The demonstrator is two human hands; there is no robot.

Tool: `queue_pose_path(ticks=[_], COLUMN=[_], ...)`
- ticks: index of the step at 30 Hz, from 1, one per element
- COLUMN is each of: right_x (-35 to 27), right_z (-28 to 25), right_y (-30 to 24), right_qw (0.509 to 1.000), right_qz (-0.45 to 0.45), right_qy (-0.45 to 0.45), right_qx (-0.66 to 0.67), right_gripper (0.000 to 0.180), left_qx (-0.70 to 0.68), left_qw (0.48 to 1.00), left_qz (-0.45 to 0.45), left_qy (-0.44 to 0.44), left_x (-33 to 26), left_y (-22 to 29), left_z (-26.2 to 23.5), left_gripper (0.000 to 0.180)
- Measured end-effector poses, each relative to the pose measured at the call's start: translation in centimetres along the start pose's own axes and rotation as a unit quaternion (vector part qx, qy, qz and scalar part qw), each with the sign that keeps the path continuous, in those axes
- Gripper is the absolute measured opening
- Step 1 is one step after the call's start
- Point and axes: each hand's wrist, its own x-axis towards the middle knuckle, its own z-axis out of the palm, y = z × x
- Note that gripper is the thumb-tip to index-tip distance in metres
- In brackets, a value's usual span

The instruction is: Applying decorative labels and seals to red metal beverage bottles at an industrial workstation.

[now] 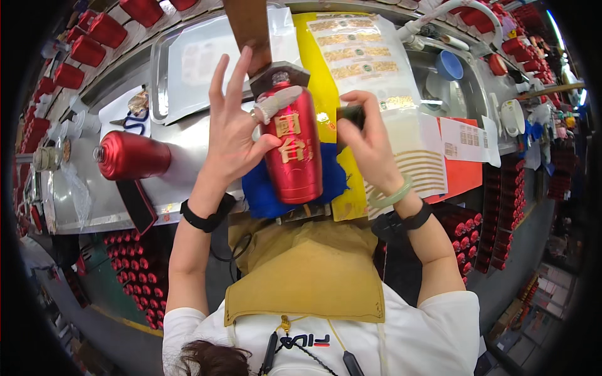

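Note:
A glossy red bottle with gold characters lies in front of me on a bunched blue cloth, its clear neck pointing away. My left hand is at its left side. The index finger, in a pale finger cot, crosses the bottle's shoulder and the thumb touches its face; the other fingers stretch upward, apart. Just right of the bottle, my right hand pinches a small dark pad between thumb and fingers. The pad's exact kind cannot be made out.
Another red bottle lies to the left, near scissors and a dark narrow strip. Gold decal sheets cover a yellow board. A metal tray stands far left; a sink with a blue bowl is far right.

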Motion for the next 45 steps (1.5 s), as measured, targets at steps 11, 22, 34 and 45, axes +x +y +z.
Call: queue_pose_path(ticks=[11,22,34,45], right_x=[9.1,13.3,14.5,13.2], right_z=[-10.8,-23.7,-20.5,-21.5], right_y=[9.0,18.8,15.8,9.5], right_qw=[0.859,0.947,0.964,0.828], right_qz=[-0.166,0.249,0.143,0.114], right_qy=[-0.072,0.052,-0.030,-0.122], right_qx=[-0.480,-0.196,-0.223,-0.536], right_gripper=[0.037,0.022,0.066,0.041], left_qx=[0.012,-0.267,-0.192,-0.308], left_qw=[0.999,0.943,0.967,0.927], left_qz=[-0.042,-0.199,-0.167,-0.213], left_qy=[0.029,-0.027,-0.027,0.031], left_x=[0.4,-7.2,-6.9,-6.5], left_y=[0.6,6.7,7.0,5.7], left_z=[0.4,1.2,0.2,-1.9], left_gripper=[0.083,0.112,0.107,0.114])
